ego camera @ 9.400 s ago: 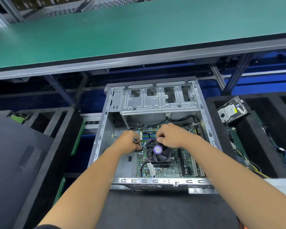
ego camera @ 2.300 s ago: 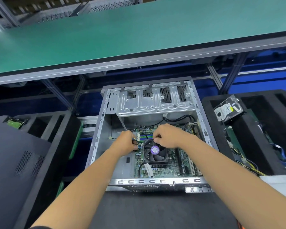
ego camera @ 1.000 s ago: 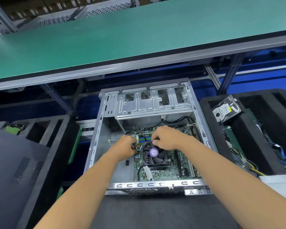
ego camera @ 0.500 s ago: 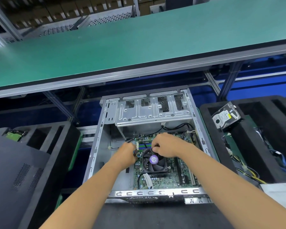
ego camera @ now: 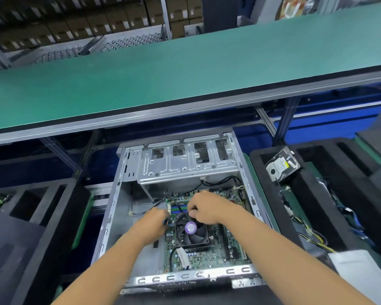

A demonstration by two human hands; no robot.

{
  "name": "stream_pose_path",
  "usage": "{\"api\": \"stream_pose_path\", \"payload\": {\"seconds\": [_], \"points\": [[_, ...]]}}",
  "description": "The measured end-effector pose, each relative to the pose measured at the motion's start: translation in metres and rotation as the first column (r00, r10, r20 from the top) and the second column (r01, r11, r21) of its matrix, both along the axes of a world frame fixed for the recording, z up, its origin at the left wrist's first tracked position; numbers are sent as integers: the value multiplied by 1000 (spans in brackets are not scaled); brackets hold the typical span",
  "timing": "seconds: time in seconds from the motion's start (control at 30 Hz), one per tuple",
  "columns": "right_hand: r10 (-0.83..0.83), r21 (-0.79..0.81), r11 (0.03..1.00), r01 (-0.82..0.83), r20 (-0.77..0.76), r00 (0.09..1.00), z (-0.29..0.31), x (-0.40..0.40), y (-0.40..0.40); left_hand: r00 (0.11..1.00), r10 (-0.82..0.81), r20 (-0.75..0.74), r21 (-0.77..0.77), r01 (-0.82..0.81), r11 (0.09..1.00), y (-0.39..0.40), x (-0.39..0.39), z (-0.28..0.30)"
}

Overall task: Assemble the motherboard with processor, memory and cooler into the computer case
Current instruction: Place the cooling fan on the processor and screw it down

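An open grey computer case (ego camera: 110,219) lies flat in front of me. The green motherboard (ego camera: 218,249) sits inside it, with the black cooler fan (ego camera: 191,235) and its purple hub label in the middle. Blue memory slots (ego camera: 179,209) show just beyond the fan. My left hand (ego camera: 153,221) is at the fan's left edge, its fingers curled round a small bundle of coloured wires. My right hand (ego camera: 209,209) is at the fan's far edge with fingers curled, pinching something small that I cannot make out.
A silver drive cage (ego camera: 185,161) spans the case's far end. A black foam tray (ego camera: 330,216) on the right holds a hard drive (ego camera: 282,166) and cables. Another foam tray (ego camera: 42,216) and a dark panel (ego camera: 7,256) lie left. A green shelf (ego camera: 185,69) overhangs beyond.
The camera has tilted upward, so the case sits lower in view and more of the shelf and racks shows. Both hands stay at the cooler's far edge.
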State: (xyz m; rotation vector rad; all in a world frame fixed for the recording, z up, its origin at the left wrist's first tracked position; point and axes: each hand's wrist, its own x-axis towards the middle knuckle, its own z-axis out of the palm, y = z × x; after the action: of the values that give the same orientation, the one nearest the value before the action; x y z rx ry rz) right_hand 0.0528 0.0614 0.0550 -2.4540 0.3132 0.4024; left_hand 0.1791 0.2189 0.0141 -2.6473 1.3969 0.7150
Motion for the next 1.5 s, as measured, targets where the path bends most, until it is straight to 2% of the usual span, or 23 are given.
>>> {"api": "stream_pose_path", "payload": {"seconds": [0.17, 0.37, 0.53, 0.83, 1.27, 1.5], "points": [[3, -16, 1000, -3, 5, 1000, 1, 1, 1, 1000, -9, -27, -19, 9, 1000, 1, -5, 12], [22, -34, 999, -22, 0, 1000, -4, 6, 1, 989, 66, -132, -104, -80, 991, 10, 0, 12], [6, -32, 999, -5, 10, 1000, -10, 6, -1, 981, 101, -165, -131, -124, 984, 11, 5, 11], [3, -17, 1000, -3, 15, 1000, -10, 6, -3, 992, 67, -103, -170, -84, 982, 6, 4, 11], [5, -27, 1000, -4, 19, 1000, -10, 7, -2, 998, -1, -55, -96, -5, 995, 4, -2, 16], [15, -54, 998, -15, 7, 1000, -6, 4, -1, 996, 26, -87, -117, -36, 992, 2, 1, 11]]}}
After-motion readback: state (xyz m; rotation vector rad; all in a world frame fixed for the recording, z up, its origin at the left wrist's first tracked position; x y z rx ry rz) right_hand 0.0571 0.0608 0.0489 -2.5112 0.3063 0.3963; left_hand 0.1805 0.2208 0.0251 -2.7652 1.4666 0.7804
